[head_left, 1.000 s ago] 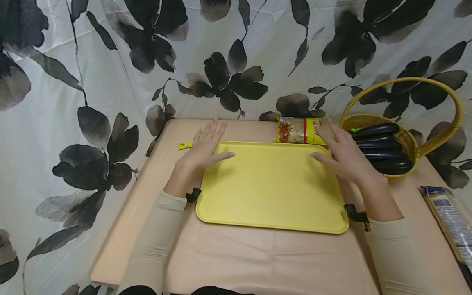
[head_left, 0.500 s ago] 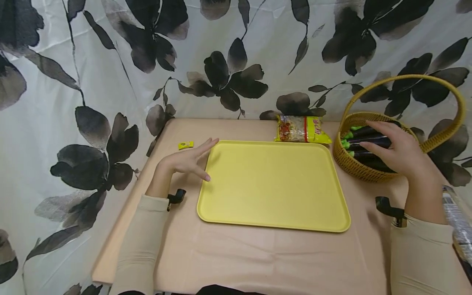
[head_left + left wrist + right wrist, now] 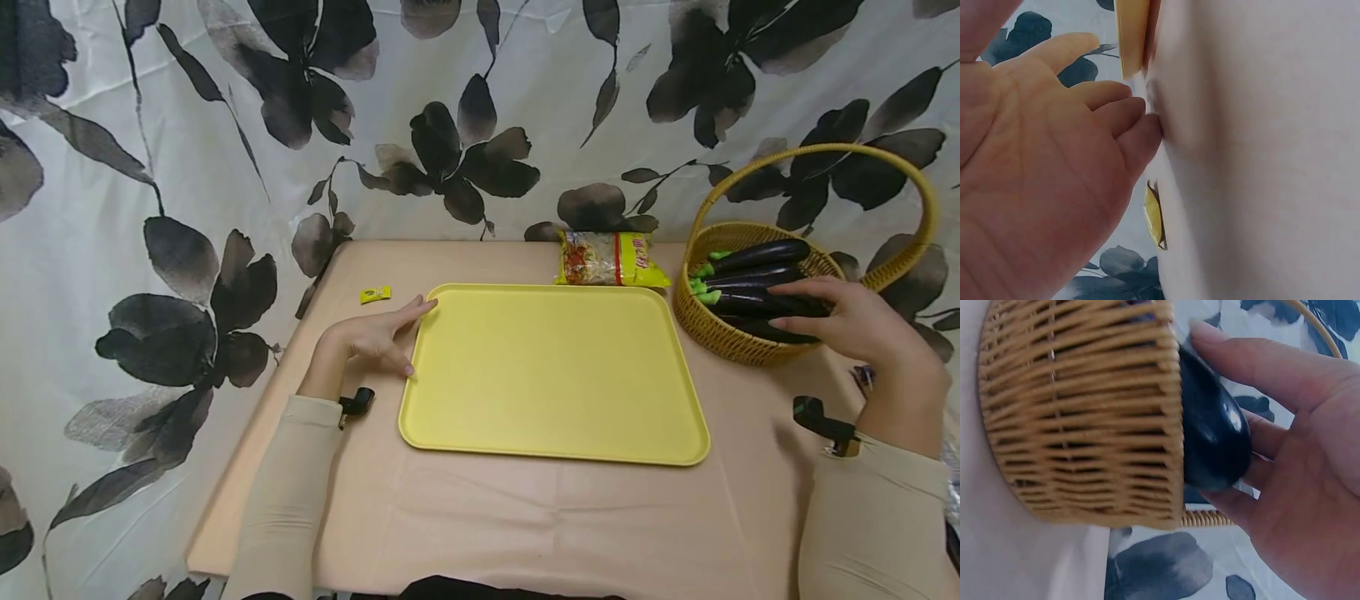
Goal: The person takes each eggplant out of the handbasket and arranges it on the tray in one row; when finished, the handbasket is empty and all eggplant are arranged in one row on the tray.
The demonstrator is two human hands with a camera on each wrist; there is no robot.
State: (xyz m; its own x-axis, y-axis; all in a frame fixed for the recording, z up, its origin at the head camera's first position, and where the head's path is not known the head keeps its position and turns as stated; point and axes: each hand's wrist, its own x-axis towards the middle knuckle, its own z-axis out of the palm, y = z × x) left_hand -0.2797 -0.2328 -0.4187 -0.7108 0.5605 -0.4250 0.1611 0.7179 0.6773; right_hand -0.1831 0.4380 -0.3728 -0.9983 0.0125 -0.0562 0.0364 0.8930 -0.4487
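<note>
Dark, glossy eggplants (image 3: 757, 252) with green stems lie in the yellow wicker basket (image 3: 750, 354). At the basket's right side my right hand (image 3: 870, 325) has its thumb and fingers around the rounded end of the nearest eggplant (image 3: 1216, 425); how firmly they press is not clear. A yellow tray (image 3: 551, 375) lies flat on the table. My left hand (image 3: 367, 342) rests by its left edge, fingers loosely extended, the index finger and thumb tips at the rim. Its palm (image 3: 1054, 162) shows in the left wrist view, holding nothing.
Behind the tray lies a yellow and clear food packet (image 3: 611, 260). A small yellow sachet (image 3: 375, 294) sits at the back left. The basket's tall handle (image 3: 840, 150) arches above the eggplants. A floral curtain (image 3: 465, 108) hangs behind the table (image 3: 495, 521).
My right hand has moved right from over the tray to the basket and down around an eggplant. My left hand has drawn back and left to the tray's left edge.
</note>
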